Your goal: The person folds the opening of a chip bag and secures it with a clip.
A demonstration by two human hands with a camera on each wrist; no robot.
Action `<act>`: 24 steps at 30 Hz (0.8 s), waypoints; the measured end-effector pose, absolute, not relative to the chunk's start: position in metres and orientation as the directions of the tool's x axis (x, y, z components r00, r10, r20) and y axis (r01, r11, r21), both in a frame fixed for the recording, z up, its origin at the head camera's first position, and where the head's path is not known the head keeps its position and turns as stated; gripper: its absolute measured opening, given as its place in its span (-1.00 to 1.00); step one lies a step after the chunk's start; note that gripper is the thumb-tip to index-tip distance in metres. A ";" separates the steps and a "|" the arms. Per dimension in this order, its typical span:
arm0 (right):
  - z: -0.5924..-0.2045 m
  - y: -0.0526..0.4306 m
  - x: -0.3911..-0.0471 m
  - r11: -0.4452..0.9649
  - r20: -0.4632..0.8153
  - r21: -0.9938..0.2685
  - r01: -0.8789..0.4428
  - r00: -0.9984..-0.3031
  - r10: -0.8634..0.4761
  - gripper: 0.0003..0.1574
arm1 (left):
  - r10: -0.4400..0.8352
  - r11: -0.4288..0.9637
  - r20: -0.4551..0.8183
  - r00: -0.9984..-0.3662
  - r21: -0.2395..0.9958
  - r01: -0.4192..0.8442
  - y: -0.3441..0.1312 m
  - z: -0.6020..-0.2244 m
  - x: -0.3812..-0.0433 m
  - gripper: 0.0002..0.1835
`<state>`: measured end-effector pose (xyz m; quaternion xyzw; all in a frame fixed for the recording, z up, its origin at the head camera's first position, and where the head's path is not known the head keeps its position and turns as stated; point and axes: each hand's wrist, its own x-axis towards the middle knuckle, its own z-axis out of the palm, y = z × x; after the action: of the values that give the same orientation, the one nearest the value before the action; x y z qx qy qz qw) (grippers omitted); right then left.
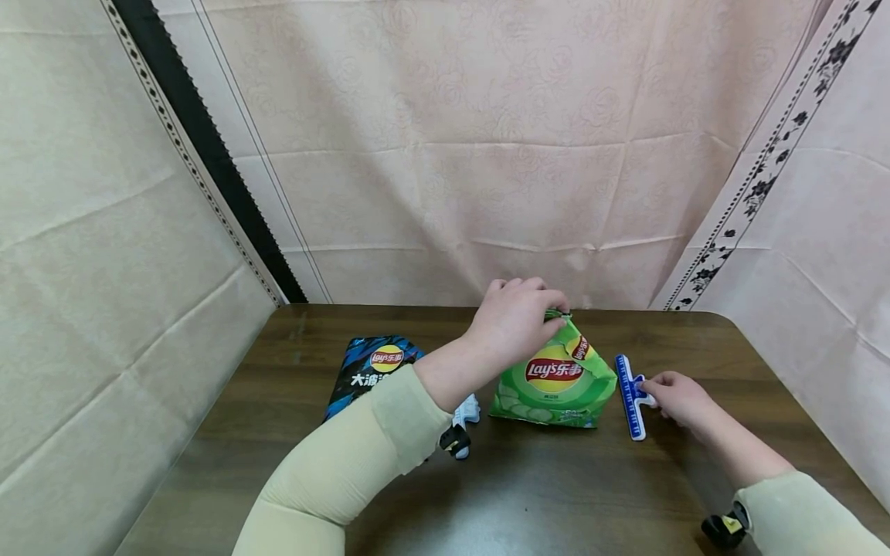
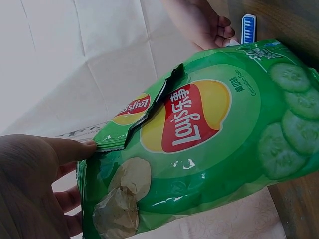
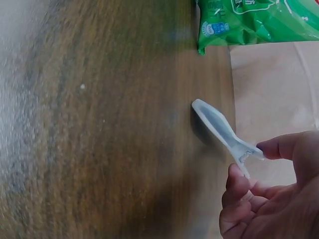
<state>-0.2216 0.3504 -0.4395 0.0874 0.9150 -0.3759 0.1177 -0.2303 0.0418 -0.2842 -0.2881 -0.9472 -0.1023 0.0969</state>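
A green Lay's chip bag stands on the table, with cucumber slices printed on its front. My left hand pinches its top edge between thumb and fingers; in the left wrist view a flap of the bag's top hangs folded over the front. To the right of the bag, my right hand pinches the handles of a blue and white bag clip. The right wrist view shows the clip edge-on, held apart from the bag.
A black and blue Lay's bag lies to the left, partly hidden by my left arm. Beside that arm is a light blue clip, also partly covered. The brown wooden table meets pale cloth at its back edge.
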 end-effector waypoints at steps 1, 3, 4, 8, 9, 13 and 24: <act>-0.438 0.350 -0.222 0.711 -0.272 -0.661 0.241 -0.960 0.072 -0.40 | 0.525 0.813 0.244 -0.815 0.138 0.565 0.042 -0.284 -0.230 -0.71; -0.436 0.348 -0.222 0.729 -0.255 -0.647 0.221 -0.965 0.066 -0.38 | 0.524 0.814 0.246 -0.816 0.139 0.564 0.042 -0.284 -0.231 -0.71; -0.434 0.347 -0.221 0.738 -0.247 -0.642 0.209 -0.967 0.060 -0.38 | 0.523 0.814 0.247 -0.815 0.139 0.564 0.042 -0.284 -0.231 -0.71; -0.428 0.343 -0.218 0.752 -0.220 -0.640 0.161 -0.975 0.021 -0.37 | 0.525 0.812 0.249 -0.814 0.139 0.566 0.041 -0.284 -0.230 -0.71; -0.427 0.342 -0.217 0.749 -0.217 -0.645 0.151 -0.976 0.010 -0.37 | 0.525 0.812 0.250 -0.814 0.139 0.566 0.041 -0.284 -0.230 -0.72; -0.422 0.338 -0.211 0.728 -0.185 -0.678 0.099 -0.982 -0.038 -0.40 | 0.524 0.813 0.248 -0.814 0.137 0.565 0.041 -0.284 -0.230 -0.72; -0.418 0.333 -0.196 0.763 0.019 -0.644 -0.055 -0.998 -0.056 -0.44 | 0.524 0.813 0.248 -0.815 0.140 0.565 0.041 -0.285 -0.230 -0.72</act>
<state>-0.1958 0.3332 -0.4183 -0.0294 0.9390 -0.3427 0.0006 -0.2295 0.0405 -0.2850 -0.2873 -0.9470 -0.1040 0.0993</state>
